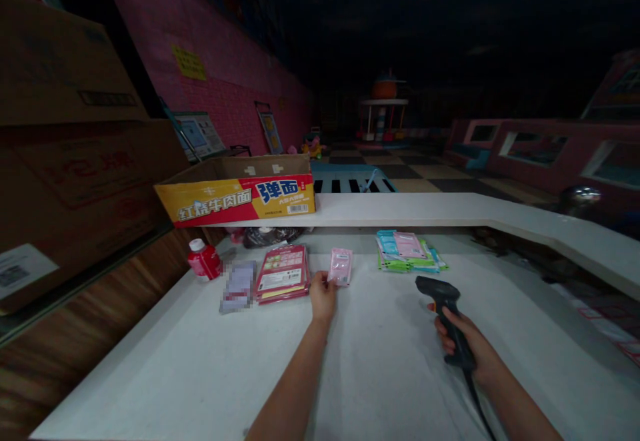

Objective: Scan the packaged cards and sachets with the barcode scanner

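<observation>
My left hand (323, 294) pinches the lower left corner of a small pink packet (341, 266), which faces up over the white counter (370, 354). In my right hand (465, 338) is a black barcode scanner (453, 318), its head pointing left and its cable trailing down toward me. To the left of the packet lies a stack of flat red packages (283, 272). Farther right, near the back, sits a loose pile of pink, blue and green packets (409, 252).
A red bottle with a white cap (204, 260) and a blurred grey item (239, 286) stand at the left. An open yellow-and-red noodle carton (240, 194) rests on the raised ledge (400, 210). Large brown boxes (80, 188) are stacked at far left.
</observation>
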`<state>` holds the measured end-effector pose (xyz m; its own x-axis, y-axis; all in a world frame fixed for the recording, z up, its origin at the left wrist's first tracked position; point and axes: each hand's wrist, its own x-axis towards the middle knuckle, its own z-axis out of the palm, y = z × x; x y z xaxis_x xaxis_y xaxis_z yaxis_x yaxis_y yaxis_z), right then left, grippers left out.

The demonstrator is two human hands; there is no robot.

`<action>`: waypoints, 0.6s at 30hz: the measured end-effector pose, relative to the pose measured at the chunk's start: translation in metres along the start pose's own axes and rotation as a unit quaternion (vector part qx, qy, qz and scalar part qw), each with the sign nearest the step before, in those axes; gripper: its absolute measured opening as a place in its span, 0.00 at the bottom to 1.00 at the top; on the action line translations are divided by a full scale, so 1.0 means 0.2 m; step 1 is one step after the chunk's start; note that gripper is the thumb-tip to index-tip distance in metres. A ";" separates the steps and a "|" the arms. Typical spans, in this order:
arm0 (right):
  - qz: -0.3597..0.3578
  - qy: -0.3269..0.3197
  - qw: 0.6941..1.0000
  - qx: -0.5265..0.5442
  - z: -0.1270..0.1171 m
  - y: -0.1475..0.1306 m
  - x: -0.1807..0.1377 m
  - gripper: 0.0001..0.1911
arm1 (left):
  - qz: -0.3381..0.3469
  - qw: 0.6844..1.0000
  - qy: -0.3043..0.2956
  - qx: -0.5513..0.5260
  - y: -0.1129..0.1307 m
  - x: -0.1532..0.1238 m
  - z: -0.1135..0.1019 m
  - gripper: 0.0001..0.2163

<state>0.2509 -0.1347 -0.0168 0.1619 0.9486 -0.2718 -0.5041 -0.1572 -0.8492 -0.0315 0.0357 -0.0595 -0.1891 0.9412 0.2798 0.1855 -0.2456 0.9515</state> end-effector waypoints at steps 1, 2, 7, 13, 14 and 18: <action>-0.003 0.000 1.000 0.022 -0.02 0.00 0.01 0.21 | -0.006 1.000 -0.002 -0.013 0.01 0.00 0.00 0.09; -0.007 -0.005 0.999 0.047 -0.04 0.01 0.02 0.21 | -0.013 0.999 -0.005 -0.031 0.02 0.00 0.01 0.11; -0.013 -0.029 0.988 0.150 -0.10 0.05 0.05 0.21 | -0.084 0.981 -0.012 -0.175 0.12 0.00 0.12 0.17; 0.000 -0.030 0.975 0.220 -0.11 0.06 0.07 0.19 | -0.183 0.936 -0.059 -0.295 0.31 0.05 0.43 0.15; 0.004 -0.029 0.975 0.222 -0.11 0.05 0.07 0.19 | -0.194 0.933 -0.063 -0.295 0.33 0.06 0.49 0.14; 0.009 -0.026 0.975 0.221 -0.09 0.03 0.08 0.21 | -0.210 0.946 -0.060 -0.239 0.39 0.13 0.70 0.11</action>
<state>0.2658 -0.1260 -0.0342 0.1133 0.9611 -0.2519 -0.8242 -0.0507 -0.5640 0.1121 0.0733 0.0049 -0.0333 0.9915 -0.1258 -0.3439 0.1068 0.9329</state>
